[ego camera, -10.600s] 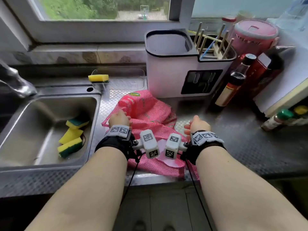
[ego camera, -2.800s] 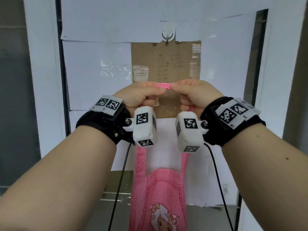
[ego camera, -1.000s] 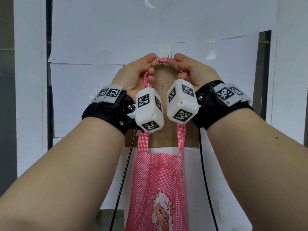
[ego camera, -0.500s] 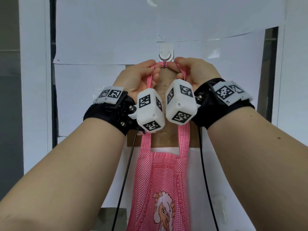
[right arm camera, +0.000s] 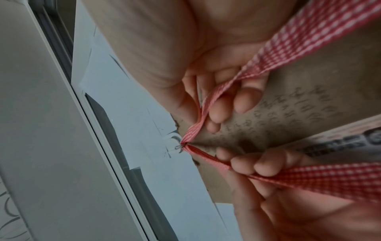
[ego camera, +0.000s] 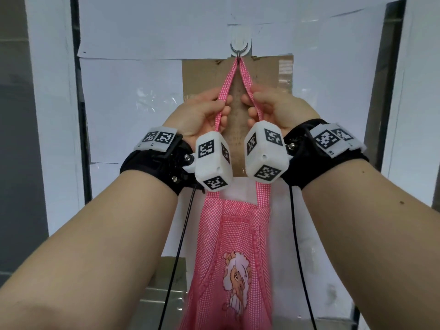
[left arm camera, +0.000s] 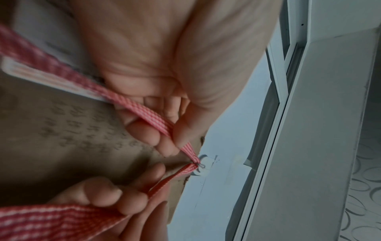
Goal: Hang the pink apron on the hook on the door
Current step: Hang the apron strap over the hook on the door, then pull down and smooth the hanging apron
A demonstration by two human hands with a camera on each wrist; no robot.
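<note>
One apron (ego camera: 234, 258), pink check, with one neck strap (ego camera: 228, 79) and one cartoon sheep (ego camera: 237, 270) printed on its front; one hook (ego camera: 239, 50); one brown cardboard sheet (ego camera: 269, 75); two hands, left hand (ego camera: 202, 115) and right hand (ego camera: 278, 108); two wrist cameras (ego camera: 213, 160)

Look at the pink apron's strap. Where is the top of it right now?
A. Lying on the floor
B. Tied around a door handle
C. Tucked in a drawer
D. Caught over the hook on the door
D: the strap runs up to a point at the hook, while the left hand and right hand each hold one side below it.
</note>
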